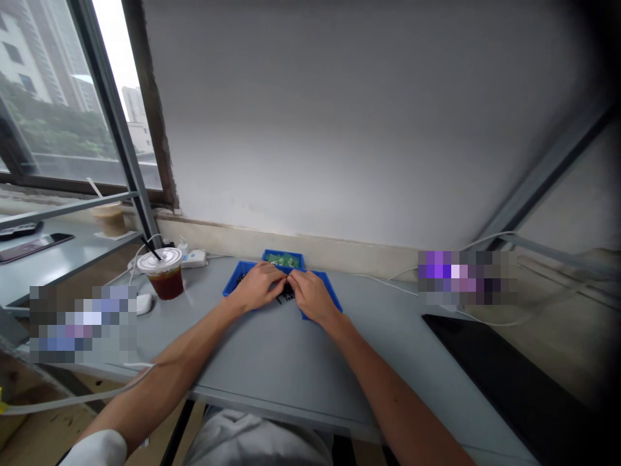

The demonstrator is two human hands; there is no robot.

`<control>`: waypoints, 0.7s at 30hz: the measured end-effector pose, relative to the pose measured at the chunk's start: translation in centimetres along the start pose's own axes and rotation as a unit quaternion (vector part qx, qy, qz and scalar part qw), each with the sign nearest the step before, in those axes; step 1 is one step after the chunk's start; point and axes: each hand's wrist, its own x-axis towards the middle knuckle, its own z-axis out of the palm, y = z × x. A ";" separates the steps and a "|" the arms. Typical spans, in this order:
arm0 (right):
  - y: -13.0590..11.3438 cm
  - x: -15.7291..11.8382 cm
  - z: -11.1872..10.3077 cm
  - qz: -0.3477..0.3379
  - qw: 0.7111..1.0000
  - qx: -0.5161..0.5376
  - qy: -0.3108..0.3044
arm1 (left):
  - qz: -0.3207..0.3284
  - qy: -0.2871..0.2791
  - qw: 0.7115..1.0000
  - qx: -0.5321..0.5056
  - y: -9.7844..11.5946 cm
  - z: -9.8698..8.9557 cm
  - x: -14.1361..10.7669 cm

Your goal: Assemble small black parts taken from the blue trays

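we have both hands over the back half of the table point(272, 366), near the middle of its back edge. our left hand point(259, 286) and right hand point(313, 296) meet fingertip to fingertip, fingers bent and drawn inward; we cannot tell whether either pinches a small piece, since the tips hide it. the loose black pieces point(286, 297) show just below those fingertips, on the side toward the table's front edge, between the hands and about as near to one as to the other. they look thin and short, pointing several ways, so we can name no single long axis, nor say whether they lie in a tray or on the tabletop. a left blue tray point(231, 279) and a right blue tray point(330, 292) flank them, partly under our hands, with straight, sloping walls that look like plastic. toward the back edge sits a smaller blue tray point(283, 252) of glossy green pieces point(282, 261). the tabletop is smooth, grey and faintly shiny; near its left end stands a clear, lidded cup point(165, 285) of dark drink
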 end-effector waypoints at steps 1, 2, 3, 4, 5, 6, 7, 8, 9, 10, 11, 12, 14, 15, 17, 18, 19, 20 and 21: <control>0.0 0.0 0.0 0.005 1.000 -0.008 -0.002 | 0.004 -0.003 1.000 0.005 0.1 0.0 0.0; 0.0 0.0 0.0 0.011 1.000 -0.013 -0.004 | 0.008 -0.004 1.000 0.009 0.2 -0.1 0.0; 0.0 0.0 0.1 0.017 1.000 -0.014 -0.006 | 0.011 -0.005 1.000 0.014 0.3 -0.1 0.0; 0.0 0.0 0.1 0.024 1.000 -0.011 -0.008 | 0.012 -0.002 1.000 0.018 0.4 0.0 0.0; 0.1 0.0 0.1 0.032 0.999 -0.005 -0.008 | 0.010 0.004 1.000 0.024 0.4 0.0 0.1; 0.2 0.1 0.1 0.039 0.999 0.003 -0.008 | 0.002 0.012 0.999 0.031 0.4 0.0 0.1; 0.3 0.1 0.1 0.048 0.999 0.009 -0.006 | -0.011 0.023 0.999 0.038 0.3 -0.1 0.1; 0.4 0.2 0.1 0.056 0.998 0.012 -0.003 | -0.029 0.035 0.998 0.046 0.1 -0.2 0.1; 0.5 0.2 0.1 0.062 0.998 0.010 0.001 | -0.053 0.048 0.996 0.054 -0.3 -0.4 0.2; 0.6 0.2 0.1 0.064 0.998 0.003 0.003 | -0.078 0.057 0.993 0.062 -0.7 -0.7 0.1; 0.6 0.3 0.1 0.063 0.998 -0.007 0.002 | -0.106 0.065 0.990 0.072 -1.3 -1.0 0.1; 0.7 0.3 0.1 0.059 0.998 -0.020 -0.003 | -0.135 0.066 0.985 0.087 -1.9 -1.4 0.0; 0.6 0.3 0.1 0.039 0.998 -0.049 -0.027 | -0.177 0.059 0.975 0.123 -3.3 -2.0 -0.4; 0.4 0.3 0.1 0.025 0.997 -0.065 -0.043 | -0.193 0.050 0.970 0.140 -4.0 -2.2 -0.6; 0.1 0.2 0.3 -0.003 0.993 -0.095 -0.075 | -0.214 0.013 0.963 0.161 -5.1 -2.4 -1.1; -0.1 0.2 0.3 -0.016 0.990 -0.107 -0.088 | -0.221 -0.008 0.961 0.168 -5.5 -2.4 -1.4; -0.3 0.1 0.5 -0.027 0.988 -0.116 -0.098 | -0.227 -0.029 0.958 0.173 -5.8 -2.3 -1.7; -0.5 0.0 0.6 -0.036 0.986 -0.123 -0.105 | -0.234 -0.051 0.955 0.176 -6.0 -2.2 -1.9; -0.7 -0.1 0.7 -0.041 0.985 -0.128 -0.111 | -0.240 -0.071 0.952 0.177 -6.1 -2.1 -2.1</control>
